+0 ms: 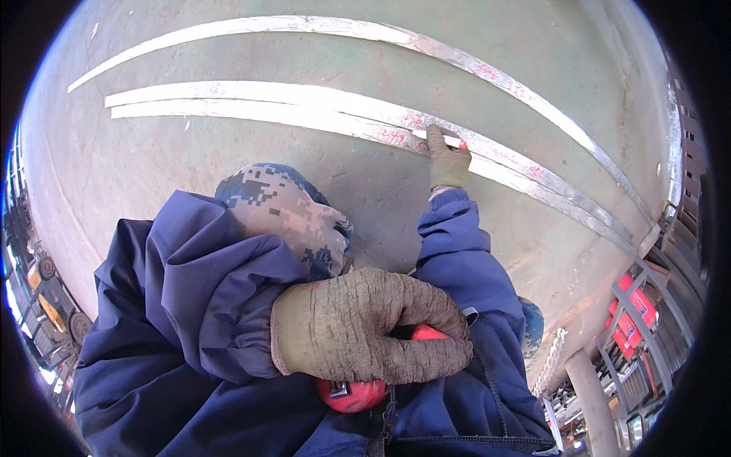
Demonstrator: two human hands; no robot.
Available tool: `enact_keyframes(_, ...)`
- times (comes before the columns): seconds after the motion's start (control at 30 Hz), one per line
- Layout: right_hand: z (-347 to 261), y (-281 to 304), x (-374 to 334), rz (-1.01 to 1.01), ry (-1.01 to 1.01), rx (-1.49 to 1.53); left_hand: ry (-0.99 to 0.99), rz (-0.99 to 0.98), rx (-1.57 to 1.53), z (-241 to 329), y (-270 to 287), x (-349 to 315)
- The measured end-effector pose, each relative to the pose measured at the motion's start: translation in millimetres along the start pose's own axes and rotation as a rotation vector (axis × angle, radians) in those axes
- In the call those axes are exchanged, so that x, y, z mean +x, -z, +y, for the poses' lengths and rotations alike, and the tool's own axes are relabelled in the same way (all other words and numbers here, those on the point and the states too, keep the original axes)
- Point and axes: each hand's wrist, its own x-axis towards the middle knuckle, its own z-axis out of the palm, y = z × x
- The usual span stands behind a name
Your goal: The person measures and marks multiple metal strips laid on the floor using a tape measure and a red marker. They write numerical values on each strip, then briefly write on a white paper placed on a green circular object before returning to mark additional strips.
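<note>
Two long flat metal strips (pixel 304 95) lie side by side on the floor, marked with red handwriting. Over their right half, my gloved right hand (pixel 449 158) is closed on a slim white marker (pixel 438 139) with a red end. The marker's other end points left, close above the strips. Near my body, my gloved left hand (pixel 365 327) is closed over a red rounded thing that looks like a tape measure (pixel 352 396). The palm hides most of it; more red shows between thumb and finger.
A third metal strip (pixel 304 24), also marked in red, lies farther off. My knee (pixel 282 213) in camouflage cloth rises between my arms. On the right stand a metal rack (pixel 647 305), a red case (pixel 632 316) and a chain (pixel 550 362). A wheeled machine (pixel 57 301) stands far left.
</note>
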Motion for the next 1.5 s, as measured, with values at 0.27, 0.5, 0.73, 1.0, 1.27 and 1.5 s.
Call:
enact_keyframes(0.27,9.8,17.7,-6.4,0.087,-0.076,-0.060,0.013,-0.002,0.083,-2.6,0.1,4.8)
enact_keyframes(0.5,19.2,33.0,13.3,0.300,-0.064,-0.227,0.146,-0.011,0.191,5.1,-3.8,17.8)
enact_keyframes(0.73,25.2,94.4,47.1,0.645,0.054,0.158,0.201,-0.074,0.150,1.0,-0.7,33.7)
enact_keyframes(1.0,18.4,134.3,49.2,0.760,-0.132,0.099,0.203,-0.017,0.154,-1.2,-10.6,37.9)
enact_keyframes(1.27,15.8,126.1,51.4,0.503,-0.014,-0.186,0.172,-0.027,0.183,-4.4,-15.5,47.9)
enact_keyframes(1.5,20.1,181.3,73.9,0.813,-0.054,0.005,0.244,-0.063,0.227,1.0,-10.2,45.5)
